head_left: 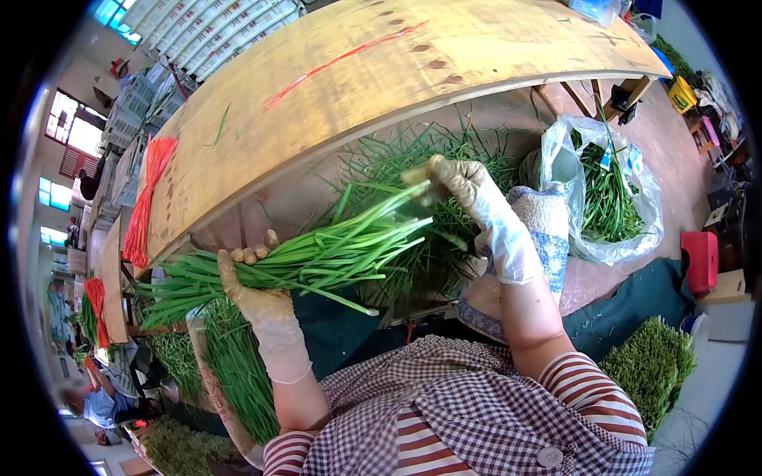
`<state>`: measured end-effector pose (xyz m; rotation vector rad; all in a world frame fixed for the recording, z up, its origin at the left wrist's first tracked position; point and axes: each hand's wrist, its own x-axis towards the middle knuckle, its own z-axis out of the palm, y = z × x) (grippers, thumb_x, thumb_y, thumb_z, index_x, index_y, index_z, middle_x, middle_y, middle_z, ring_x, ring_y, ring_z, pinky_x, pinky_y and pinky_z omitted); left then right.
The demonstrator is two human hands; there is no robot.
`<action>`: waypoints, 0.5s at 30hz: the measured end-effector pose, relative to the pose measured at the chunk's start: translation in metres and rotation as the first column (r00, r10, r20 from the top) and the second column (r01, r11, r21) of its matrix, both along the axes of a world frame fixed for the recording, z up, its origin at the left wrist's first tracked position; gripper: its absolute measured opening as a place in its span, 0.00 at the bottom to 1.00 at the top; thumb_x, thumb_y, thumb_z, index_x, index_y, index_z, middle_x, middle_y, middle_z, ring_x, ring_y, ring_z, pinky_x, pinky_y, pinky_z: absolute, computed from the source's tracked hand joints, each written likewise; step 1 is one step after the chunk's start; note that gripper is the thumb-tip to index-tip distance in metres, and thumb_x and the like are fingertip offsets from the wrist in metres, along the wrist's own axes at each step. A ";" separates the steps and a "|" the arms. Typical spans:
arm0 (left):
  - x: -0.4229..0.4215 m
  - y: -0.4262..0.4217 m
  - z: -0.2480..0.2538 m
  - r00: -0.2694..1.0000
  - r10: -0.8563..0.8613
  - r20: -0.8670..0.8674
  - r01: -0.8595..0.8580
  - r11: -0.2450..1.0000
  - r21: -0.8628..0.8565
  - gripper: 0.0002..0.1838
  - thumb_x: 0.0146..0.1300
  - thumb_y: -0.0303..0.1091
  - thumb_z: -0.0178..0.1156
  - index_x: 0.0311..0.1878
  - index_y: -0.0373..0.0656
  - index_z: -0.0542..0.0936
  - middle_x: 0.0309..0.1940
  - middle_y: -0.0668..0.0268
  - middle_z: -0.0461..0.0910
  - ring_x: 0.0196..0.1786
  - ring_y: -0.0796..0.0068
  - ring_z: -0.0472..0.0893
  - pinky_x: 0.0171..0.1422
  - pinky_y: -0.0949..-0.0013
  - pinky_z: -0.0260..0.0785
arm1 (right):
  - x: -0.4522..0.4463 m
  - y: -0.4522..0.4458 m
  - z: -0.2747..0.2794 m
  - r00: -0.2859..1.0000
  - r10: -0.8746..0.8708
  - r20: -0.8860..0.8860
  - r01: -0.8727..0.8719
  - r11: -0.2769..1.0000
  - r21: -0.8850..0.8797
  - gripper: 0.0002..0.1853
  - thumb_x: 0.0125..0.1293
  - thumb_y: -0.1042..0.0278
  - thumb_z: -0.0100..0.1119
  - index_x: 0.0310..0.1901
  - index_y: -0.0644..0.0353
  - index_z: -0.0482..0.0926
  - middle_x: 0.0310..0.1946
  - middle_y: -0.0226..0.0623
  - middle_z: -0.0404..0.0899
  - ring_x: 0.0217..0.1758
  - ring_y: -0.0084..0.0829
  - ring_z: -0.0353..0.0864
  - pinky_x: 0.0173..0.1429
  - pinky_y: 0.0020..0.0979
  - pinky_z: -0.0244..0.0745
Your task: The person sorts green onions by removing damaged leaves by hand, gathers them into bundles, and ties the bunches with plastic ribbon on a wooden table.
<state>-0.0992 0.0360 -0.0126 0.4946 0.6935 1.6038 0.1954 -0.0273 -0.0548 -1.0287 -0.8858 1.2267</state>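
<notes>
My left hand [260, 295], in a soiled pale glove, is wrapped round a bunch of long green garlic chives [333, 244]. The leaves droop past the hand to the left, and the pale cut ends fan out to the right. My right hand [468, 189], gloved the same way, is closed in a pinch at the upper stalk ends. Its fingertips are slightly blurred, so how many stalks they grip is hard to make out. Below both hands lies a heap of loose green leaves and trimmings [444, 151] on the floor.
A wooden table [381, 87] stretches ahead, bearing red ties [345, 63] and a red string bundle [155, 194]. More chives [234, 365] fill a container at left. A clear plastic bag of greens [607, 194] stands right, near a red container [700, 262]. Another person [103, 401] is far left.
</notes>
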 end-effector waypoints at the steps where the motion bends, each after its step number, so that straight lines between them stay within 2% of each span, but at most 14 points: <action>1: 0.000 0.000 0.001 1.000 -0.021 -0.015 0.022 0.997 0.069 0.14 0.68 0.40 0.55 0.27 0.45 0.71 0.21 0.68 0.66 0.30 0.69 0.71 0.62 0.49 0.71 | 0.001 -0.001 0.000 1.000 0.028 0.012 -0.027 0.999 -0.032 0.22 0.69 0.51 0.55 0.44 0.65 0.83 0.34 0.36 0.86 0.30 0.20 0.80 0.39 0.20 0.75; 3: -0.003 0.000 0.002 0.997 -0.059 -0.050 0.068 0.977 0.203 0.14 0.68 0.40 0.56 0.27 0.45 0.71 0.21 0.68 0.67 0.30 0.69 0.71 0.62 0.49 0.70 | 0.002 -0.003 0.004 0.996 0.084 0.033 -0.080 0.992 -0.099 0.19 0.69 0.54 0.57 0.42 0.65 0.84 0.32 0.36 0.86 0.28 0.20 0.81 0.37 0.20 0.76; 4: -0.002 -0.001 0.002 0.997 -0.045 -0.070 0.060 0.970 0.234 0.14 0.68 0.41 0.56 0.28 0.45 0.71 0.21 0.68 0.67 0.30 0.69 0.71 0.62 0.49 0.70 | 0.000 -0.004 0.011 0.996 0.076 0.046 -0.067 0.982 -0.177 0.15 0.66 0.60 0.62 0.42 0.66 0.85 0.30 0.37 0.86 0.29 0.21 0.82 0.37 0.21 0.78; 6: 0.002 0.000 0.004 0.994 -0.018 -0.109 0.050 0.953 0.300 0.14 0.68 0.41 0.56 0.28 0.45 0.72 0.21 0.68 0.67 0.30 0.69 0.72 0.62 0.48 0.70 | -0.003 -0.003 0.005 0.993 0.089 0.077 -0.074 0.981 -0.180 0.13 0.64 0.64 0.64 0.43 0.66 0.84 0.31 0.38 0.86 0.31 0.20 0.83 0.39 0.22 0.79; 9: 0.010 -0.001 0.014 1.000 0.001 0.017 -0.003 0.992 0.123 0.14 0.68 0.42 0.56 0.28 0.45 0.72 0.21 0.68 0.68 0.31 0.69 0.72 0.62 0.49 0.70 | -0.010 0.001 -0.006 0.990 0.135 0.051 -0.123 0.975 -0.187 0.13 0.63 0.68 0.65 0.45 0.68 0.83 0.33 0.39 0.86 0.33 0.21 0.83 0.42 0.23 0.79; 11: 0.003 0.006 0.000 0.995 -0.097 0.023 0.092 0.980 0.176 0.15 0.68 0.42 0.55 0.28 0.45 0.72 0.22 0.68 0.69 0.31 0.69 0.73 0.62 0.49 0.71 | -0.018 0.004 -0.005 0.980 0.186 0.069 -0.171 0.968 -0.183 0.13 0.63 0.68 0.65 0.45 0.69 0.83 0.33 0.39 0.86 0.34 0.22 0.83 0.42 0.23 0.79; 12: 0.000 0.008 -0.004 0.989 -0.146 0.024 0.138 0.970 0.202 0.15 0.69 0.43 0.54 0.28 0.45 0.73 0.22 0.68 0.70 0.31 0.69 0.73 0.62 0.49 0.71 | -0.022 0.004 -0.001 0.969 0.193 0.153 -0.159 0.965 -0.208 0.14 0.64 0.66 0.64 0.45 0.69 0.82 0.36 0.40 0.86 0.36 0.24 0.83 0.44 0.23 0.78; 15: -0.005 0.008 -0.007 0.996 -0.065 0.061 0.058 0.992 0.111 0.15 0.69 0.43 0.53 0.28 0.44 0.73 0.22 0.68 0.71 0.31 0.69 0.74 0.63 0.51 0.71 | -0.022 0.006 -0.015 0.980 0.039 -0.194 -0.069 0.986 -0.152 0.15 0.65 0.64 0.62 0.47 0.68 0.80 0.39 0.39 0.85 0.38 0.25 0.83 0.45 0.23 0.77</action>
